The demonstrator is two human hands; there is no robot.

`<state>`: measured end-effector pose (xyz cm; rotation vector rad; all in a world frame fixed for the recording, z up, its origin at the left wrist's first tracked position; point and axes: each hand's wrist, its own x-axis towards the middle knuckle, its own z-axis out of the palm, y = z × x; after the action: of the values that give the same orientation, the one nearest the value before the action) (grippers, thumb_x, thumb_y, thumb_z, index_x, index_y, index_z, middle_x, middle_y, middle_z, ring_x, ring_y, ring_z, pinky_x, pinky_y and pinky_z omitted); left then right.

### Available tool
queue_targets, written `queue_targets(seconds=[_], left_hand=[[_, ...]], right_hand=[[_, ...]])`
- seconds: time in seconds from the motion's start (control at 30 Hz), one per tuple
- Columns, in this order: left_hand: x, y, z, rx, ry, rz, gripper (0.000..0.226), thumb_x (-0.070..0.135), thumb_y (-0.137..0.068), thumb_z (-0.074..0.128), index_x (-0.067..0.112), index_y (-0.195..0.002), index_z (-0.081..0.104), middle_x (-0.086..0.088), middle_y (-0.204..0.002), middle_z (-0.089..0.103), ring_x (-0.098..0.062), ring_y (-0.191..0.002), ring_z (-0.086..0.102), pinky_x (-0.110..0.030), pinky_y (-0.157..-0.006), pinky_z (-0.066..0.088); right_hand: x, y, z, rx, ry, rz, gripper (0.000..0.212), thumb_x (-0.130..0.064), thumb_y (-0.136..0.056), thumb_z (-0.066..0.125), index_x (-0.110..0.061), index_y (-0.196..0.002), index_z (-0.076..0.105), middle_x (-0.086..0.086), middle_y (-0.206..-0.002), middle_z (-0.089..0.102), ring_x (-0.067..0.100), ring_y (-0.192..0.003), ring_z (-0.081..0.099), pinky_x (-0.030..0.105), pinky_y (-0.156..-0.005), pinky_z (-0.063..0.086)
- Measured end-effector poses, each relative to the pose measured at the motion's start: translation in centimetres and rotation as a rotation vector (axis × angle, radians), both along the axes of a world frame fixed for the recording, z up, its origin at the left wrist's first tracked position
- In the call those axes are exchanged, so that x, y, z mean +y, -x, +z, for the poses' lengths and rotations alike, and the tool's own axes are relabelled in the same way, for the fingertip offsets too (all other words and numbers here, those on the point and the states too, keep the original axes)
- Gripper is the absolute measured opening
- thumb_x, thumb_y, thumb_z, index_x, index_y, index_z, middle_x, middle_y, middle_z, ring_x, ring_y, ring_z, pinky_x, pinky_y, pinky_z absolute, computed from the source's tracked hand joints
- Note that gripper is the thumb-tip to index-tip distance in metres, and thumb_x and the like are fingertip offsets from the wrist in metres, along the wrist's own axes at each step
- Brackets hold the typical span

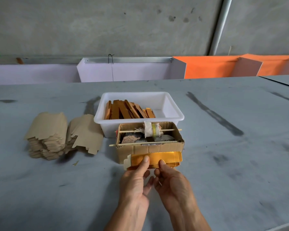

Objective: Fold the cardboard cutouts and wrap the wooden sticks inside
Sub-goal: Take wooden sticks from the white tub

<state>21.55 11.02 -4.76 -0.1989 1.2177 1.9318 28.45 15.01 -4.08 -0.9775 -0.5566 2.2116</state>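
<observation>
Both forearms reach in from 6 o'clock over the grey worktop, and the two hands meet on a gold-faced cardboard cutout held just in front of a brown cardboard box. On the left hand the thumb presses the cutout's gold face while the other fingers curl beneath — clamped on the cutout. On the right hand the thumb tip pinches the folded lower edge, the fingers tucked under. The cutout lies lengthwise, partly folded, a pale tab showing at its 9 o'clock end. Inside the box sit rough stones, two thin wooden sticks laid across its rim, one carrying a cloth-wrapped roll with yellow tape. At 12 o'clock from the box, touching it, stands a white plastic tub holding a heap of gold-wrapped finished pieces. At 9 o'clock from the box lie two stacks of flat cutouts, plain brown side up. Beyond the worktop's far edge stand lilac and orange panels against a concrete wall.
</observation>
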Motion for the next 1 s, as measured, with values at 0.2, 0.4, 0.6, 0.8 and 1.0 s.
queue_targets(seconds=[0.2, 0.4, 0.6, 0.8, 1.0], left_hand=[[0.0, 0.5, -0.1, 0.018, 0.038, 0.052, 0.016, 0.006, -0.072, 0.075, 0.011, -0.076, 0.060, -0.002, -0.063, 0.057, -0.012, -0.055, 0.049, -0.024, -0.052, 0.042], [-0.1, 0.7, -0.1, 0.031, 0.041, 0.036, 0.015, 0.004, -0.073, 0.075, 0.009, -0.072, 0.061, 0.000, -0.056, 0.058, -0.012, -0.053, 0.049, -0.024, -0.051, 0.043], [-0.4, 0.5, -0.1, 0.051, 0.049, 0.029, 0.015, 0.000, -0.073, 0.074, 0.006, -0.076, 0.060, -0.005, -0.063, 0.060, -0.012, -0.049, 0.052, -0.023, -0.049, 0.046], [-0.3, 0.3, 0.4, 0.057, 0.026, 0.048, 0.014, 0.000, -0.073, 0.074, 0.005, -0.080, 0.063, -0.005, -0.063, 0.063, -0.008, -0.042, 0.056, -0.016, -0.040, 0.046], [-0.4, 0.8, 0.8, -0.002, -0.041, 0.107, 0.015, 0.004, -0.076, 0.072, 0.008, -0.084, 0.060, -0.007, -0.070, 0.061, -0.015, -0.056, 0.055, -0.020, -0.044, 0.049]], right_hand=[[0.2, -0.4, 0.0, -0.017, -0.052, -0.008, 0.017, -0.001, -0.086, 0.057, -0.011, -0.073, 0.058, 0.002, -0.061, 0.058, 0.011, -0.055, 0.051, 0.023, -0.056, 0.036], [0.3, -0.2, 0.0, -0.064, -0.057, -0.004, 0.015, -0.002, -0.082, 0.064, -0.014, -0.073, 0.059, 0.001, -0.061, 0.056, 0.010, -0.057, 0.048, 0.024, -0.056, 0.033], [0.7, 0.1, 0.0, -0.002, 0.055, -0.006, 0.013, 0.003, -0.084, 0.058, -0.009, -0.083, 0.057, 0.007, -0.072, 0.061, 0.016, -0.066, 0.053, 0.025, -0.059, 0.038], [0.9, 0.2, 0.3, 0.106, 0.138, 0.046, 0.009, 0.000, -0.087, 0.054, -0.006, -0.092, 0.057, 0.011, -0.077, 0.063, 0.021, -0.071, 0.055, 0.028, -0.066, 0.041], [0.7, -0.3, 0.4, 0.057, 0.013, 0.091, 0.025, -0.017, -0.062, 0.070, -0.014, -0.085, 0.062, 0.008, -0.087, 0.069, 0.019, -0.087, 0.061, 0.031, -0.076, 0.044]])
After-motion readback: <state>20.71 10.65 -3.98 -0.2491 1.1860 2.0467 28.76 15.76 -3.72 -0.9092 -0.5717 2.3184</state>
